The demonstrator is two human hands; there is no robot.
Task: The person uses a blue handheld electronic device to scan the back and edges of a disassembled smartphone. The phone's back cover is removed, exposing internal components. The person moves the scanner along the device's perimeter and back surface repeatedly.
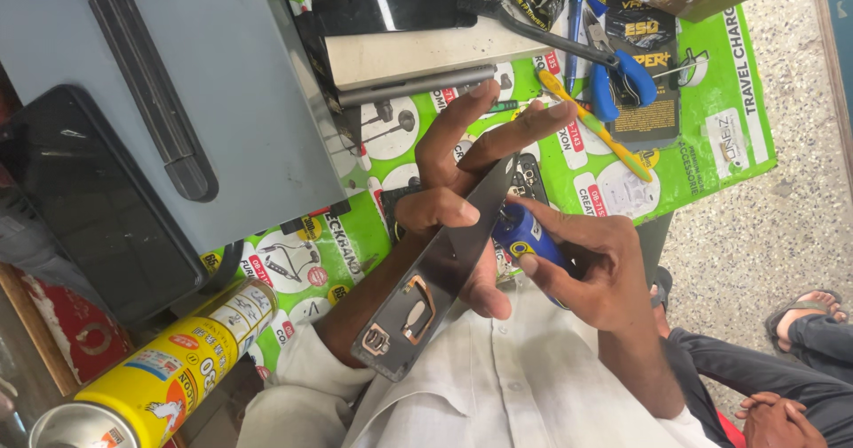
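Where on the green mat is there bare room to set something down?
Mostly at the green mat's right end, beyond the blue-handled pliers and yellow toothbrush. A smaller patch lies between the yellow spray can and left hand. The top is crowded.

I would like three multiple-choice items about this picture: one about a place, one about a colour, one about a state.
1. Where does the yellow spray can lie?
A. lower left of the picture
B. upper right
C. under the pliers

2. What colour is the handle of the tool in the right hand?
A. red
B. blue
C. white

3. How is the flat dark panel at this moment?
A. flat on the mat
B. held in the left hand
C. inside a box

Answers: 1 A, it lies on its side at the lower left edge. 2 B, blue shows between the fingers. 3 B, the fingers grip it.
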